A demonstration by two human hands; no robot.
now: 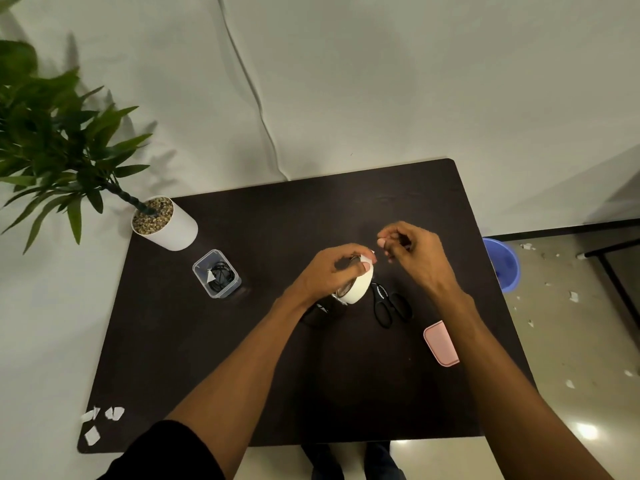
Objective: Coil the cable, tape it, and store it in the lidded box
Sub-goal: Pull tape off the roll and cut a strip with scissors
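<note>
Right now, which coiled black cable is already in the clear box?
The cable in the clear box near the plant pot, carrying a white tape piece. The other cable lies on the table under the left hand.

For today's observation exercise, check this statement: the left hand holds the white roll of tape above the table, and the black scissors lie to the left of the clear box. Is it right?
Not quite. In the head view the black scissors lie to the right of the clear box, below the right hand. The rest stands: the left hand holds the white roll of tape above the table.

Coiled black cable (220,276) lies inside the open clear box (215,274); white tape roll (356,287) held upright.
</note>
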